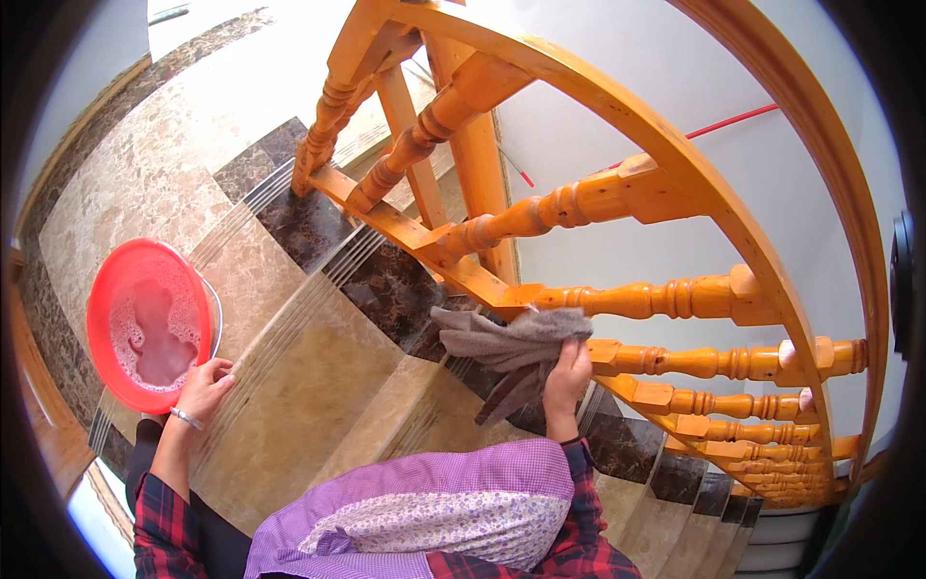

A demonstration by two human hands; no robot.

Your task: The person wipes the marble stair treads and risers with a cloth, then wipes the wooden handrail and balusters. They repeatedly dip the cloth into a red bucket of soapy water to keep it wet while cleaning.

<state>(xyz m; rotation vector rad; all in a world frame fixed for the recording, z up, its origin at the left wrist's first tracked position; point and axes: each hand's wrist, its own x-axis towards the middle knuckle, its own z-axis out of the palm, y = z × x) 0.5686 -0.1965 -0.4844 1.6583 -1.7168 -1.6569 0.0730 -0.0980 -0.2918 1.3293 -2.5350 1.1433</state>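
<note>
My right hand (568,380) grips a grey-brown cloth (499,340), which lies against the bottom rail (481,280) of a varnished wooden stair railing, by a turned baluster (644,300). Part of the cloth hangs down over the dark stone edge of the stairs. At the left, my left hand (206,391), with a bracelet at its wrist, is beside the lower rim of a red plastic bucket (98,329). Soapy water fills part of this bucket, and its thin metal handle rests down at the right side. Whether the left fingers touch the rim or the handle, I cannot tell.
Stone steps (318,405) with grooved edges run under and around me, descending at the lower right. The curved handrail (832,130) and several more balusters continue down the right. A larger newel post (362,43) stands at the top. White wall lies behind the railing.
</note>
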